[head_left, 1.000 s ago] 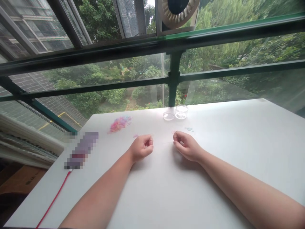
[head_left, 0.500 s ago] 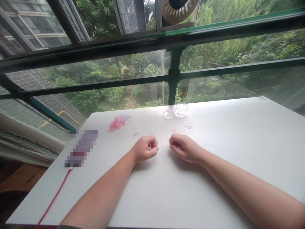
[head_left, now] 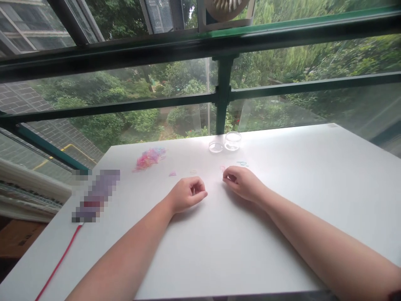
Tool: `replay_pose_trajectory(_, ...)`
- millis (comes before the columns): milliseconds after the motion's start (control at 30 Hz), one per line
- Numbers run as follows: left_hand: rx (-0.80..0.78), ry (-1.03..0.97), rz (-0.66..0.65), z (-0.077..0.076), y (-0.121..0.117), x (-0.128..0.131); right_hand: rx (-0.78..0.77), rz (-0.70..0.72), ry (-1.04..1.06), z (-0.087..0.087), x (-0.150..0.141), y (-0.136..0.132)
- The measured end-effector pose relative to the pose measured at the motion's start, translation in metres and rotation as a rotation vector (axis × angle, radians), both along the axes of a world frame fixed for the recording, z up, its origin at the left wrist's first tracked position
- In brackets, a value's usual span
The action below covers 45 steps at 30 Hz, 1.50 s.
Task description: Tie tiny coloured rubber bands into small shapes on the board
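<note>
My left hand (head_left: 188, 194) rests low over the white table (head_left: 188, 255), its fingers curled in and the thumb tip near the index finger. Whatever it may hold is too small to make out. My right hand (head_left: 241, 182) is closed in a pinch, and its fingertips hide what is between them. Just beyond its fingers lie a few pink loops (head_left: 222, 168), thin like rubber bands, with teal loops (head_left: 242, 163) behind the knuckles. A pale yellowish loop (head_left: 193, 172) and a small pink-purple bunch (head_left: 172, 174) lie past my left hand.
A heap of pink, orange and blue bands (head_left: 149, 159) lies at the back left. A clear round jar (head_left: 232, 141) and its likely lid (head_left: 216, 147) stand near the far edge. On the left, a pixelated object (head_left: 98, 194) has a red cable (head_left: 59, 265). Beyond are green railings (head_left: 223, 92).
The view has shifted a little, so table things appear farther left. My right hand has moved slightly away from me, toward the teal loops. My left hand keeps its curled shape.
</note>
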<state>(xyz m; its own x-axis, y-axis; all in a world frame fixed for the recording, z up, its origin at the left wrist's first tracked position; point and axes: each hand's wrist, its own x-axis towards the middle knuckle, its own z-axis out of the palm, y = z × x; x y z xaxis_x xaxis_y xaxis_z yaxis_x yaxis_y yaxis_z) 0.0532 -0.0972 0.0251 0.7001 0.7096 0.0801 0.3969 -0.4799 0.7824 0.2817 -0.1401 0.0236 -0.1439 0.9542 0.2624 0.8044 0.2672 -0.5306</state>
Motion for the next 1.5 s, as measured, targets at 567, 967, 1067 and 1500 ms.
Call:
replay_pose_trajectory(567,-0.005,0.016,0.015,0.0,-0.001,0.0,-0.021,-0.304,-0.12,-0.011,0.014,0.017)
replay_pose_trajectory(967,-0.01,0.007,0.019,-0.001,0.0,0.001,-0.057,-0.278,-0.134,-0.006,0.005,0.026)
replay_pose_trajectory(1067,-0.015,0.015,0.023,-0.002,0.001,0.001,-0.059,-0.289,-0.136,-0.008,0.003,0.028)
replay_pose_trajectory(1500,-0.045,0.019,0.013,0.007,0.0,0.001,-0.011,-0.3,0.1,-0.011,0.006,0.031)
